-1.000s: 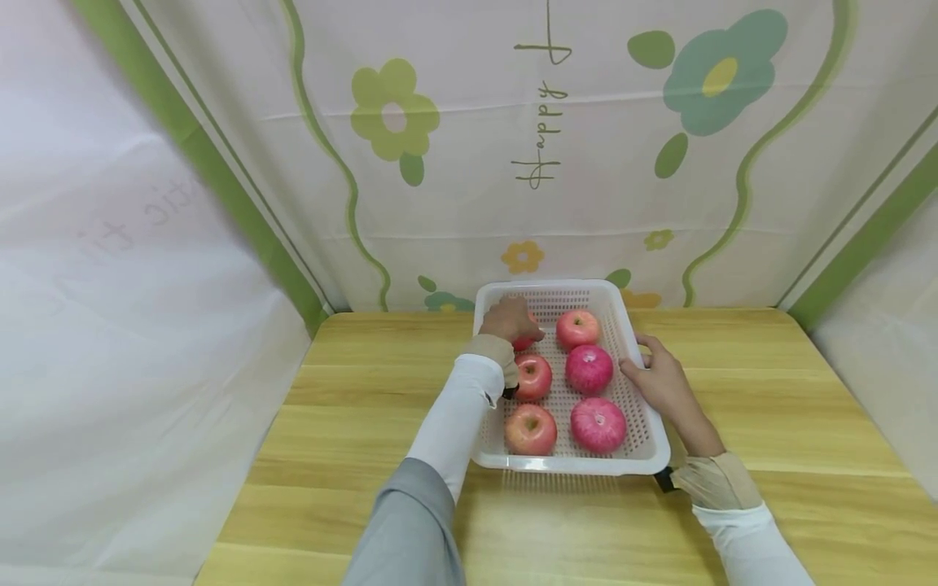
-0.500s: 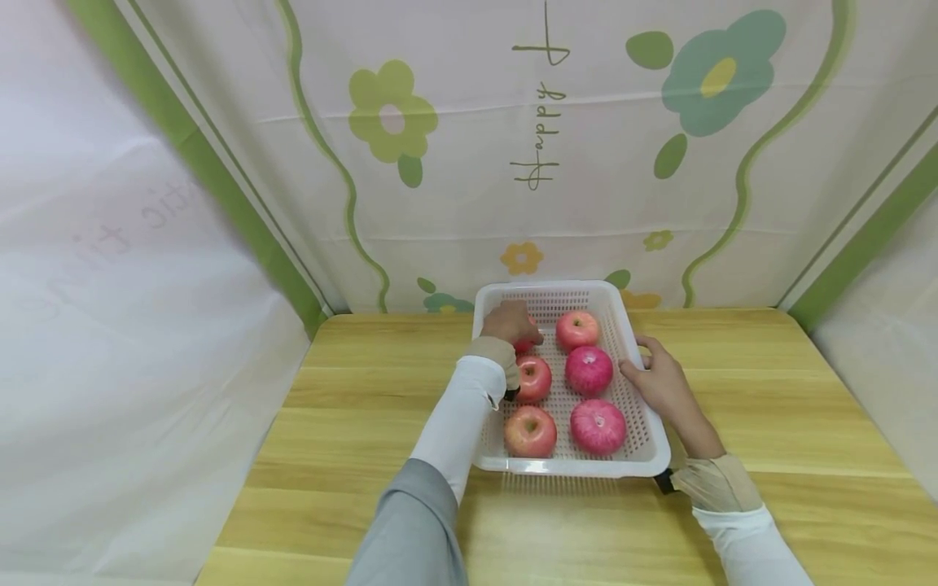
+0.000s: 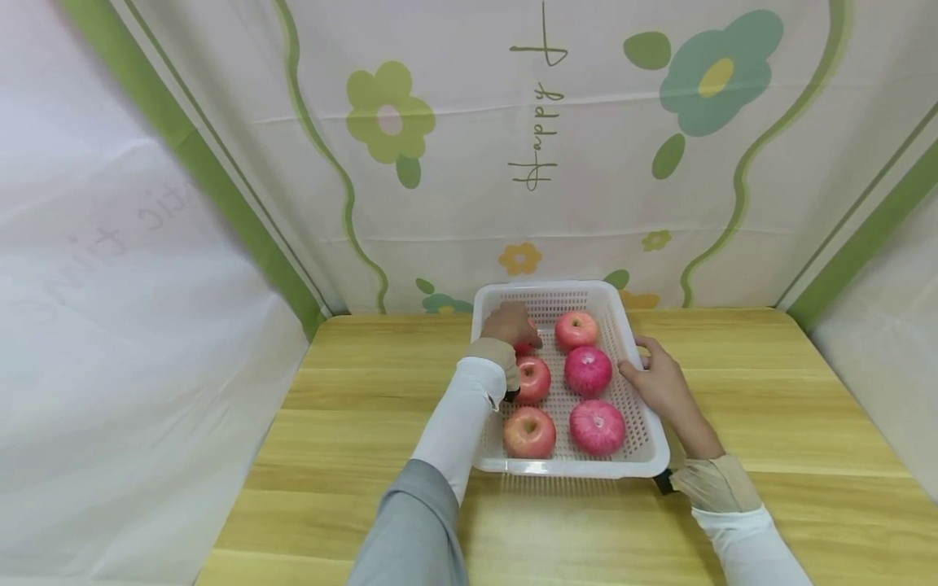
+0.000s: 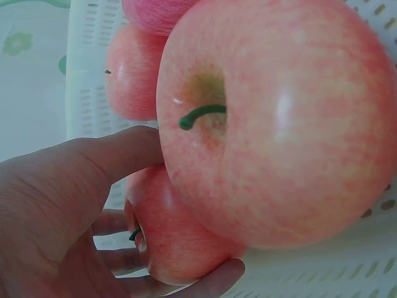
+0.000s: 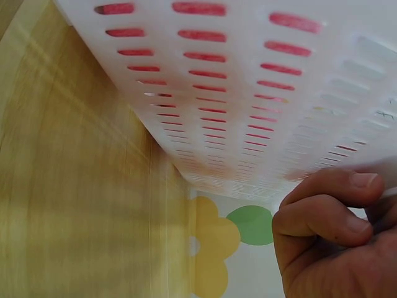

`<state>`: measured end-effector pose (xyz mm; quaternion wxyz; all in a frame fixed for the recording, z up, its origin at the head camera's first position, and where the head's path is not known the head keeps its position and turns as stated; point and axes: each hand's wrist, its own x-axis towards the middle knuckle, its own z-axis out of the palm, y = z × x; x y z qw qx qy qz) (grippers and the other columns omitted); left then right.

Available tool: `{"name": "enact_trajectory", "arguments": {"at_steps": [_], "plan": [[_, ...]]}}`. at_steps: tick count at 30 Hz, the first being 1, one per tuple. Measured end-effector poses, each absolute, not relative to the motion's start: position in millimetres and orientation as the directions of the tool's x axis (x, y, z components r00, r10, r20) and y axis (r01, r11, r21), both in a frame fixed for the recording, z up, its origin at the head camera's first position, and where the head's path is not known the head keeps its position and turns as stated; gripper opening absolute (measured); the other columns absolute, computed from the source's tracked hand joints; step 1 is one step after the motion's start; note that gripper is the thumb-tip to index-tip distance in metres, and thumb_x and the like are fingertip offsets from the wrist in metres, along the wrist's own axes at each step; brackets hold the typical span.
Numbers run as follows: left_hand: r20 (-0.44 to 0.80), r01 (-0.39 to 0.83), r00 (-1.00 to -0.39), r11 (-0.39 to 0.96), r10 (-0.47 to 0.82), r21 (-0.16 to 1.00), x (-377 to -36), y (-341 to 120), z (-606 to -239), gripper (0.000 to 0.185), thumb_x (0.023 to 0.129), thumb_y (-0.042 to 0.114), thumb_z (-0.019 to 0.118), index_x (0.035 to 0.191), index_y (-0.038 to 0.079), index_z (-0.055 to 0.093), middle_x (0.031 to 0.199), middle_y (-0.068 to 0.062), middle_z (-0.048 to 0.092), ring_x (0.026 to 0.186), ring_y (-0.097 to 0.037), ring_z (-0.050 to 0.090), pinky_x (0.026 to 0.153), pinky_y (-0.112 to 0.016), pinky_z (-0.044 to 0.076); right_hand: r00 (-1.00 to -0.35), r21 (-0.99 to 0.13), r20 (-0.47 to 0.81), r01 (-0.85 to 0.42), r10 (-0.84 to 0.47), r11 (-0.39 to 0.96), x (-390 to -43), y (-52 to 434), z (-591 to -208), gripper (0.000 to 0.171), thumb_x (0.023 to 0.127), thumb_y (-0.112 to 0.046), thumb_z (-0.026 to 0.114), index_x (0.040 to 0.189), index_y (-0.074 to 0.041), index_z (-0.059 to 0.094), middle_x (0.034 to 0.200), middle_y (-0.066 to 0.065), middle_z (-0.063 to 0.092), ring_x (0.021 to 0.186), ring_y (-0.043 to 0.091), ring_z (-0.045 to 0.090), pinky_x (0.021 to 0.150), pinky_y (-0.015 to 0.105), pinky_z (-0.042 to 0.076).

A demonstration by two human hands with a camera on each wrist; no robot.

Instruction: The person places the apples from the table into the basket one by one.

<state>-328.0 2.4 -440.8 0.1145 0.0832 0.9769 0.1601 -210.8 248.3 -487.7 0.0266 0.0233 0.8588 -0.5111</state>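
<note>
Across the back and both sides hangs a pale cloth backdrop [image 3: 454,163] printed with flowers and green stripes. Below it lies the wooden surface [image 3: 352,423], bearing a white slotted basket [image 3: 645,456] near its far edge. Six apples sit in the basket in two rows: two deep pink ones [image 3: 597,426] on the right side with a paler one [image 3: 576,330] behind them, and two pale red ones on the left, the nearest [image 3: 529,432] by the front rim.

At the far left corner of the basket the left hand [image 3: 510,323] covers the sixth apple [image 4: 177,239]; in the left wrist view its thumb and curled fingers [image 4: 214,279] wrap round this fruit, which touches the next apple [image 4: 279,118] in the row.

On the basket's right rim rests the right hand [image 3: 659,382]. From the right wrist view its fingers [image 5: 329,208] are bent and pressed against the slotted side wall, gripping the edge, with the surface just beneath.
</note>
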Motion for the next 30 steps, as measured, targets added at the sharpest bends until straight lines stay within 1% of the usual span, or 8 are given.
{"name": "enact_trajectory", "arguments": {"at_steps": [11, 19, 22, 27, 30], "plan": [[-0.216, 0.137, -0.954, 0.942, 0.209, 0.306, -328.5, 0.7, -440.4, 0.032, 0.086, 0.040, 0.087, 0.087, 0.016, 0.065, 0.094, -0.001, 0.065, 0.081, -0.017, 0.060, 0.076, -0.035, 0.055, -0.997, -0.874, -0.080, 0.076, 0.013, 0.480, -211.4, 246.7, -485.9, 0.069, 0.108, -0.018, 0.057, 0.163, 0.006, 0.024, 0.134, 0.045, 0.059, 0.093, 0.044, 0.079, 0.066, 0.045, 0.066], [-0.206, 0.139, -0.958, 0.952, 0.200, 0.274, -327.1, -0.5, -440.3, 0.031, 0.088, 0.045, 0.083, 0.090, 0.017, 0.069, 0.110, -0.005, 0.068, 0.093, -0.020, 0.067, 0.085, -0.038, 0.059, -0.997, -0.871, -0.073, 0.067, 0.006, 0.486, -210.5, 245.4, -486.0, 0.069, 0.109, -0.018, 0.057, 0.163, 0.006, 0.023, 0.134, 0.045, 0.059, 0.093, 0.045, 0.079, 0.065, 0.045, 0.066], [-0.204, 0.145, -0.957, 0.949, 0.206, 0.279, -324.8, -0.6, -438.5, 0.030, 0.088, 0.043, 0.083, 0.091, 0.017, 0.068, 0.109, -0.005, 0.068, 0.093, -0.020, 0.067, 0.084, -0.038, 0.059, -0.997, -0.863, -0.071, 0.066, 0.010, 0.501, -209.6, 245.6, -486.2, 0.069, 0.108, -0.018, 0.057, 0.163, 0.007, 0.024, 0.134, 0.046, 0.059, 0.093, 0.045, 0.079, 0.065, 0.045, 0.066], [-0.200, 0.160, -0.954, 0.943, 0.224, 0.292, -322.2, -0.9, -436.2, 0.026, 0.087, 0.038, 0.083, 0.089, 0.017, 0.067, 0.102, -0.003, 0.068, 0.087, -0.018, 0.065, 0.079, -0.035, 0.057, -0.997, -0.855, -0.073, 0.066, 0.007, 0.515, -208.0, 246.7, -485.4, 0.068, 0.108, -0.017, 0.056, 0.162, 0.008, 0.024, 0.134, 0.046, 0.059, 0.093, 0.046, 0.079, 0.064, 0.045, 0.066], [-0.201, 0.158, -0.954, 0.941, 0.224, 0.298, -321.6, -1.6, -434.9, 0.025, 0.087, 0.036, 0.083, 0.089, 0.017, 0.067, 0.104, -0.004, 0.065, 0.087, -0.019, 0.063, 0.080, -0.036, 0.056, -0.997, -0.852, -0.077, 0.064, -0.003, 0.519, -207.9, 247.1, -484.4, 0.069, 0.108, -0.018, 0.056, 0.163, 0.007, 0.023, 0.134, 0.046, 0.059, 0.093, 0.046, 0.079, 0.064, 0.045, 0.066]]}}
